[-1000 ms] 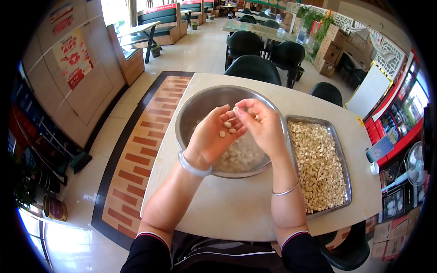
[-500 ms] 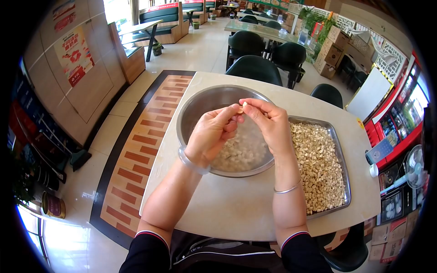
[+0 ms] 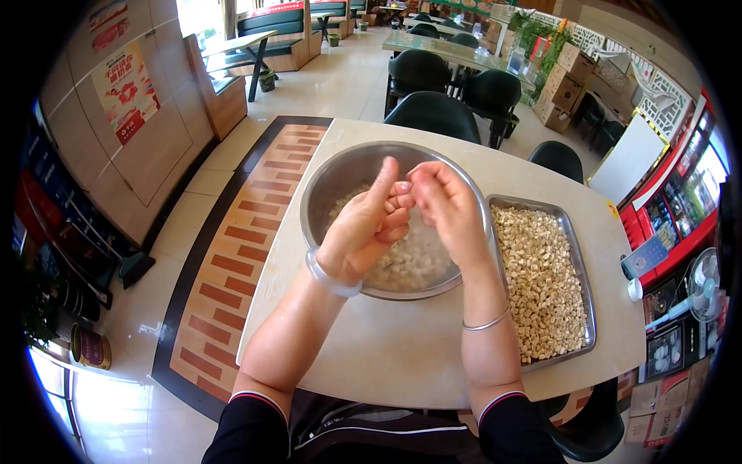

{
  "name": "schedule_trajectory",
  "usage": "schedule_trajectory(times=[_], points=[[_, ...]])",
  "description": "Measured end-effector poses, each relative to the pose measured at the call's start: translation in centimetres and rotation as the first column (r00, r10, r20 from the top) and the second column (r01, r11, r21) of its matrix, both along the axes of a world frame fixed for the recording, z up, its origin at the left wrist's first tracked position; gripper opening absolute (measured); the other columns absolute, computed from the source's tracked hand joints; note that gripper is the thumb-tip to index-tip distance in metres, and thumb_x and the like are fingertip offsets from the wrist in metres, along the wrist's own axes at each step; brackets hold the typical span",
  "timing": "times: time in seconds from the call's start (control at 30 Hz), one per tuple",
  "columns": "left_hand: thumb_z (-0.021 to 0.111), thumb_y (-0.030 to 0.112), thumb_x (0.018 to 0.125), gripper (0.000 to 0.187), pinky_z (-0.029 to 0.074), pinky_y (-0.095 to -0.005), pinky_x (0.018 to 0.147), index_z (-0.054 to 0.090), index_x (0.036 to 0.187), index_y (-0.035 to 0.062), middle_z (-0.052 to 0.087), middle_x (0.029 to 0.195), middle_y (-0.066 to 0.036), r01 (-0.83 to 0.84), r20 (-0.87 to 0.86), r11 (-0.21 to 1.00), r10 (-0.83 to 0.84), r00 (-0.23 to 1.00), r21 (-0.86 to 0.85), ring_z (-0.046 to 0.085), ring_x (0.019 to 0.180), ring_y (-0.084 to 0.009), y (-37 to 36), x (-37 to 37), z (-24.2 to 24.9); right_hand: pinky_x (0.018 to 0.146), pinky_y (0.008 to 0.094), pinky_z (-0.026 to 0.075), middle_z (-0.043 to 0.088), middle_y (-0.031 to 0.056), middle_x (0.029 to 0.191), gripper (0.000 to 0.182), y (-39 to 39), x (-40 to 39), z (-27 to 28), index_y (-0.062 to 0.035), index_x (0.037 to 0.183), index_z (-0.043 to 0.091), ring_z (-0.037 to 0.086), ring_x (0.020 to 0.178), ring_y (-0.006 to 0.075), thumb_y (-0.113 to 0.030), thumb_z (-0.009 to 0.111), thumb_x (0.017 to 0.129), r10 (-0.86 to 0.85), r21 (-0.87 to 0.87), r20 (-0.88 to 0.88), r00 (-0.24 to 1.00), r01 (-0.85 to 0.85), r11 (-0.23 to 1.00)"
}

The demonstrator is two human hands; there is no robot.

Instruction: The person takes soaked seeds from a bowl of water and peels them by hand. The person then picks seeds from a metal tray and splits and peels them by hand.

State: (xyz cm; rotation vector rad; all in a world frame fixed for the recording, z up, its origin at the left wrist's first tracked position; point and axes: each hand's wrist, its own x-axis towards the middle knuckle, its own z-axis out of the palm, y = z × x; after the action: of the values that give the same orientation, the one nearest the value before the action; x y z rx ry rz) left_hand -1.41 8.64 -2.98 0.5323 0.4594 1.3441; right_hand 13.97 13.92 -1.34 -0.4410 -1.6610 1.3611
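My left hand [image 3: 363, 232] is over the big steel bowl [image 3: 321, 166], palm turned up and thumb raised. Its fingers are curled around small pale seed-like pieces, one of which shows between them. Close beside it, fingertips nearly meeting, my right hand [image 3: 450, 216] is pinched; what it holds, if anything, is hidden and slightly blurred. Below both hands, cloudy water in the bowl covers many pale seed-like pieces [image 3: 413, 263]. To the right, a rectangular steel tray [image 3: 589, 309] is filled with pale, yellowish pieces [image 3: 541, 286] of similar size.
Bowl and tray stand on a light table [image 3: 402, 363]. A dark chair [image 3: 433, 114] is at its far side, with another chair [image 3: 556, 161] to the right. A phone [image 3: 645, 257] and a small fan [image 3: 703, 278] are beyond the right edge. A broom [image 3: 135, 267] leans at left.
My fingertips have parted slightly from the pale piece between them. The left thumb has lifted and that palm opened a little; the right fingers have curled inward.
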Motion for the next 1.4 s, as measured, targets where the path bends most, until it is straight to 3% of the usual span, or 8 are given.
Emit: schedule_trajectory(times=[0.1, 0.2, 0.33, 0.37, 0.47, 0.7, 1.1, 1.4], points=[[0.049, 0.05, 0.097, 0.057, 0.047, -0.0266, 0.076, 0.048, 0.117, -0.0037, 0.059, 0.105, -0.015, -0.03, 0.128, 0.998, 0.037, 0.991, -0.056, 0.057, 0.09, -0.0175, -0.4, 0.8, 0.6, 0.043, 0.0179, 0.024, 0.057, 0.0007, 0.078, 0.015, 1.0, 0.9, 0.9, -0.0065, 0.09, 0.06, 0.04, 0.053, 0.0037, -0.019, 0.053, 0.093, -0.021, -0.497, -0.346, 0.938, -0.165, 0.852], [0.039, 0.053, 0.099, 0.071, 0.042, -0.0383, 0.101, 0.037, 0.13, -0.0103, 0.051, 0.124, -0.028, -0.031, 0.175, 0.998, 0.04, 0.984, -0.051, 0.054, 0.113, -0.0296, -0.1, 0.9, 0.5, 0.044, 0.0166, 0.024, 0.057, -0.0004, 0.075, 0.015, 1.5, 2.0, 0.8, -0.0058, 0.088, 0.062, 0.043, 0.054, 0.0033, -0.02, 0.058, 0.092, -0.002, -0.367, -0.178, 0.984, -0.065, 0.928], [0.04, 0.052, 0.1, 0.071, 0.043, -0.0383, 0.099, 0.035, 0.133, -0.0114, 0.054, 0.12, -0.025, -0.02, 0.167, 0.999, 0.024, 0.986, -0.027, 0.055, 0.109, -0.0269, 0.5, 0.7, -0.7, 0.053, 0.03, 0.045, 0.066, 0.0122, 0.072, 0.018, -0.3, 0.2, 0.2, -0.0057, 0.094, 0.068, 0.064, 0.065, 0.0179, -0.022, 0.062, 0.091, -0.317, 0.417, 0.13, 0.94, 0.238, 0.877], [0.04, 0.051, 0.1, 0.071, 0.043, -0.0385, 0.098, 0.035, 0.133, -0.0118, 0.055, 0.119, -0.024, -0.03, 0.149, 0.999, 0.033, 0.988, -0.02, 0.055, 0.108, -0.0262, 0.6, 0.6, -1.1, 0.064, 0.0362, 0.05, 0.068, 0.0166, 0.081, 0.017, -1.4, 0.5, 0.9, -0.0063, 0.097, 0.068, 0.067, 0.072, 0.0268, -0.02, 0.061, 0.091, -0.39, 0.494, 0.328, 0.861, 0.195, 0.847], [0.035, 0.049, 0.102, 0.064, 0.039, -0.039, 0.105, 0.042, 0.13, -0.0088, 0.054, 0.123, -0.021, -0.026, 0.102, 0.998, 0.031, 0.994, -0.048, 0.05, 0.119, -0.0269, 0.2, 0.7, -0.3, 0.065, 0.0356, 0.051, 0.069, 0.0157, 0.083, 0.017, -2.1, 0.1, 0.3, -0.0054, 0.096, 0.068, 0.066, 0.071, 0.0293, -0.02, 0.063, 0.089, -0.539, 0.707, 0.447, 0.714, 0.088, 0.702], [0.055, 0.031, 0.098, 0.027, 0.041, -0.0238, 0.065, 0.061, 0.097, 0.0047, 0.059, 0.086, -0.002, -0.091, 0.035, 0.994, 0.093, 0.995, -0.054, 0.051, 0.073, -0.0092, -0.2, 1.0, 0.7, 0.07, 0.0253, 0.052, 0.071, 0.0096, 0.084, 0.017, -1.5, -0.4, 1.3, 0.0001, 0.104, 0.068, 0.068, 0.076, 0.0149, -0.009, 0.062, 0.091, -0.264, 0.244, 0.131, 0.955, 0.227, 0.943], [0.057, 0.018, 0.098, 0.018, 0.027, -0.0181, 0.048, 0.063, 0.093, 0.0014, 0.056, 0.08, 0.0, -0.202, -0.335, 0.975, 0.22, 0.916, 0.087, 0.037, 0.059, -0.0023, -1.8, 0.3, 2.9, 0.061, 0.0247, 0.048, 0.066, 0.007, 0.078, 0.016, -0.5, 0.4, 1.3, 0.0013, 0.103, 0.069, 0.062, 0.069, 0.0105, -0.003, 0.064, 0.089, -0.332, 0.566, 0.074, 0.94, 0.235, 0.79], [0.054, 0.022, 0.099, 0.024, 0.021, -0.0181, 0.045, 0.061, 0.087, 0.0032, 0.043, 0.064, 0.006, -0.023, -0.353, 0.989, 0.075, 0.933, 0.148, 0.03, 0.052, -0.001, -1.9, -0.3, 2.6, 0.057, 0.0271, 0.048, 0.064, 0.0081, 0.077, 0.016, -1.2, 0.6, 1.7, -0.0031, 0.101, 0.07, 0.063, 0.065, 0.0161, -0.002, 0.066, 0.086, -0.387, 0.634, 0.09, 0.918, 0.247, 0.733]])
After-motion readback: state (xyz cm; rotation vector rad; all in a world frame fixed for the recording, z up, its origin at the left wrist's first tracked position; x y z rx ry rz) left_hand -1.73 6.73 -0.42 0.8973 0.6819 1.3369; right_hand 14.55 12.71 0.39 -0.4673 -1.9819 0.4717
